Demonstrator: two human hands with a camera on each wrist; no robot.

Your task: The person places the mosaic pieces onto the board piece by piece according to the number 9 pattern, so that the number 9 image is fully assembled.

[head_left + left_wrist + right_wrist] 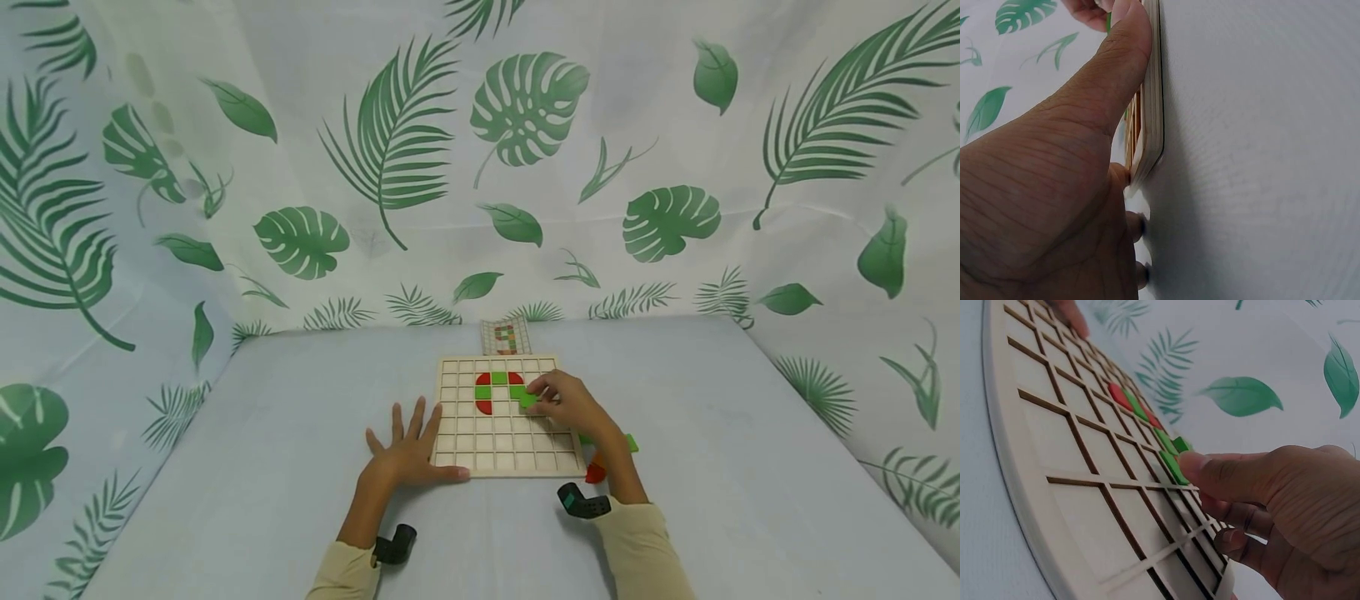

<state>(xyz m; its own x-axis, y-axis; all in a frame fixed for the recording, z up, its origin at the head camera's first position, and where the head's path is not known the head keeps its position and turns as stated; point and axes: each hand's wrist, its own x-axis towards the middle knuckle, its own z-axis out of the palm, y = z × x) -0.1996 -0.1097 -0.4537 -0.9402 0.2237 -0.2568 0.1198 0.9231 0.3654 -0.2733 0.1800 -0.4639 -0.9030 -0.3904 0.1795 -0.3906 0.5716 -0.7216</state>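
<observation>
My left hand (408, 460) is spreading its fingers (415, 423) wide at the left edge of the grid board (495, 452), thumb (448, 474) touching the near edge, while my right hand (567, 405) is pinching a green tile (528, 401) over the board's right half. Loose pieces (595, 474) are lying by the near right corner, partly behind my forearm (624, 473), and the table (720, 450) is stretching broadly to both sides, leaving elbow room

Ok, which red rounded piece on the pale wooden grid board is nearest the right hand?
The red rounded piece just right of the top green square; the other two sit farther left.
</observation>
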